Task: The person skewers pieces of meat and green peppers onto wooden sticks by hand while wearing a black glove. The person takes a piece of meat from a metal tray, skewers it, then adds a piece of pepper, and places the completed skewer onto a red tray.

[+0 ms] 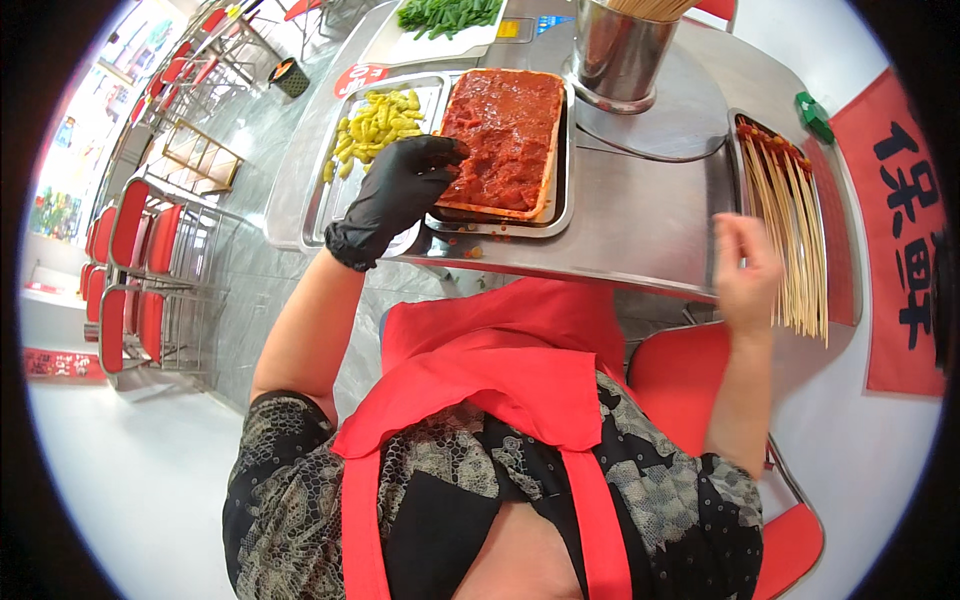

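Observation:
My left hand [405, 176], in a black glove, has its fingertips at the left edge of a block of red, chunky meat [506, 135] on a steel tray [568, 202]. Whether it pinches a piece is hidden. Under and beyond that hand, green pickled peppers [379, 120] lie on another steel tray [313, 217]. My bare right hand [746, 262] is raised past the table's front edge with its fingers curled; nothing shows clearly in it. Just right of it, bamboo skewers [784, 225] with red food on their far ends lie on a long tray [739, 157].
A steel cup [622, 56] of bare skewers stands at the back on a round steel plate [675, 112]. Cut green vegetables [450, 15] fill a white tray [375, 49]. A green object [814, 118] lies far right. A red chair [679, 367] stands by the table's front.

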Available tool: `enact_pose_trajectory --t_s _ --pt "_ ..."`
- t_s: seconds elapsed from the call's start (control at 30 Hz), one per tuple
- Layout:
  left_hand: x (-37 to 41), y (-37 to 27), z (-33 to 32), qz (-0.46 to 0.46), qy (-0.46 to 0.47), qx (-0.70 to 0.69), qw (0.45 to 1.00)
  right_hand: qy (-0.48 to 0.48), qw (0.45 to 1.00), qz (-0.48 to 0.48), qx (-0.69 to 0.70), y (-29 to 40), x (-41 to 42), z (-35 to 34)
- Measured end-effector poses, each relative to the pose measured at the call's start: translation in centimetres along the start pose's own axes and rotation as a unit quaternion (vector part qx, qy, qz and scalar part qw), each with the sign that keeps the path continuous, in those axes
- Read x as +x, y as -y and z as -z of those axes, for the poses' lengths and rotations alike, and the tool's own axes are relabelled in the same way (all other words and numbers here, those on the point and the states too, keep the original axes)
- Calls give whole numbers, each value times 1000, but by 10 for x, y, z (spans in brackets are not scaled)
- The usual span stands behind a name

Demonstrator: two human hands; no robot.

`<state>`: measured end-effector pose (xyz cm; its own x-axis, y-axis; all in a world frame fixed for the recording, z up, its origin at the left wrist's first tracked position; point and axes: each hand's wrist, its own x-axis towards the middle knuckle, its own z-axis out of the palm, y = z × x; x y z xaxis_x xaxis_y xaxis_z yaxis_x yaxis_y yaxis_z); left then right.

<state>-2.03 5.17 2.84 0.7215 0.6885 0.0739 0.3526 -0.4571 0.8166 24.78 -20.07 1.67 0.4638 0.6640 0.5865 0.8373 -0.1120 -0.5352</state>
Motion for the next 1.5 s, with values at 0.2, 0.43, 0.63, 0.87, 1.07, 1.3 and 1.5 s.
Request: enact_pose_trajectory --t_s 0.2,0.43,0.63,0.87,1.07,1.3,1.5 --pt "24 -1 15 -62 93 219 969 -36 996 -4 80 -12 -27 -71" --pt "24 -3 9 -135 154 313 927 -23 988 -65 141 -18 -31 -65" --pt "32 12 0 -140 157 300 930 -22 988 -63 136 -17 -32 -65" --pt "39 6 -26 -33 68 234 969 -25 989 -67 126 -17 -33 -67" --pt "48 9 -20 16 37 -10 999 -27 988 -75 131 -17 -33 -66" --pt "38 -10 -2 12 204 230 952 -23 985 -90 146 -15 -33 -65" --pt "44 1 -26 -81 117 375 916 -33 986 -75 143 -18 -33 -67"
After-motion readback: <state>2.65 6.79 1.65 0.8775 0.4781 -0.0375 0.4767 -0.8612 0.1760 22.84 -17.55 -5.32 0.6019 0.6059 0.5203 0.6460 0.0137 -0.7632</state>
